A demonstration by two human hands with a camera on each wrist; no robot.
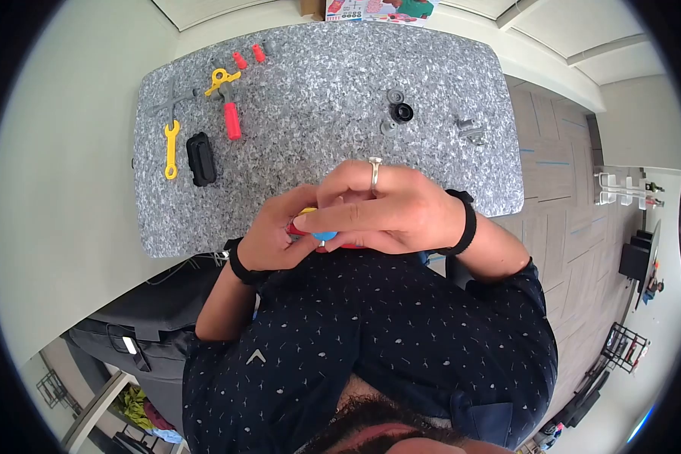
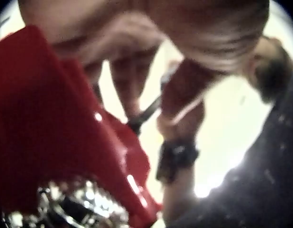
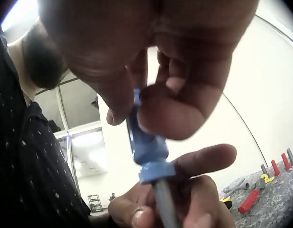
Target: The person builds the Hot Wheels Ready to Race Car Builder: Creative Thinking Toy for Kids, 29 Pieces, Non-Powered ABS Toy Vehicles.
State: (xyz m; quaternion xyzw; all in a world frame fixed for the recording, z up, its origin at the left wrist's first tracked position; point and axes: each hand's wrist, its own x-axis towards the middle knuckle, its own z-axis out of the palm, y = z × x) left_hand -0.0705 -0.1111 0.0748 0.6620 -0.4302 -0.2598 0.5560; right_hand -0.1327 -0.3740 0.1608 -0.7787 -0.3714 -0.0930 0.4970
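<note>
My right hand (image 1: 401, 210) pinches the blue handle (image 3: 149, 137) of a screwdriver between thumb and fingers; its grey shaft (image 3: 166, 204) points down toward my left hand (image 3: 203, 199). In the head view the left hand (image 1: 278, 231) meets the right at the table's front edge, its fingers curled at a red part, with yellow and blue bits showing between the hands. The left wrist view shows the red part (image 2: 56, 114) large and close, with a shiny chrome piece (image 2: 85, 204) below it. The shaft's tip is hidden.
On the grey speckled table (image 1: 310, 98) lie a yellow wrench (image 1: 171, 151), a red-handled tool (image 1: 232, 121), a yellow piece (image 1: 219, 79), a black case (image 1: 201, 159) and small red pieces (image 1: 259, 53). Farther right are a black ring (image 1: 403, 113) and grey parts (image 1: 471, 132).
</note>
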